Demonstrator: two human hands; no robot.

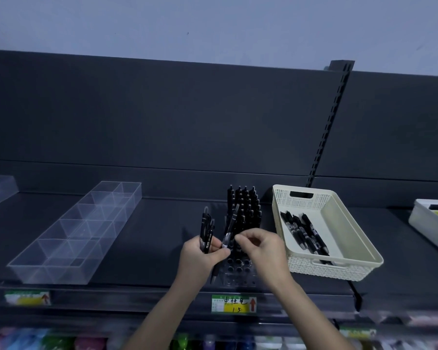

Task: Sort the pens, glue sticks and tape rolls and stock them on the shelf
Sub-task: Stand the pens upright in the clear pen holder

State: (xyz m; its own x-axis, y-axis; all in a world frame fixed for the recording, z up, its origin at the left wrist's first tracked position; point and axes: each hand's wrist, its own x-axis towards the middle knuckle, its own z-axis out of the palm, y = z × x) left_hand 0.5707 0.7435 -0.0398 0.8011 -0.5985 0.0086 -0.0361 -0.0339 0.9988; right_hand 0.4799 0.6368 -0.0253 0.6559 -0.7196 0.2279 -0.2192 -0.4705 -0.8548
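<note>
**Both hands busy with pens at the rack**

Watching the head cam from my desk. My left hand (202,253) is curled round a small bunch of black pens (206,229), held upright with the clips at the top. My right hand (262,248) has its fingers curled in, and thumb and forefinger look pinched on a tilted pen (231,223) between the two hands. The left thumb is pressed against that same pen, and its lower end pokes out below the left hand.

Nearest me, below the arms, is a lower row of colourful goods (56,343), too blurry to name. Above that, a green and yellow tag (234,303) with a red arrow sits on the front edge of the dark shelf (157,248).

On the shelf, right under the hands, is a clear rack (239,267). Its front holes are open, while the back rows are filled with standing pens (245,205). Off to the left lies a clear divided tray (86,223). Just right of the rack is a cream basket (326,270) with a few loose pens (304,233) lying along its left side. A second basket (425,223) is cut off at the right edge.

Behind everything is the dark back panel (162,117).
</note>
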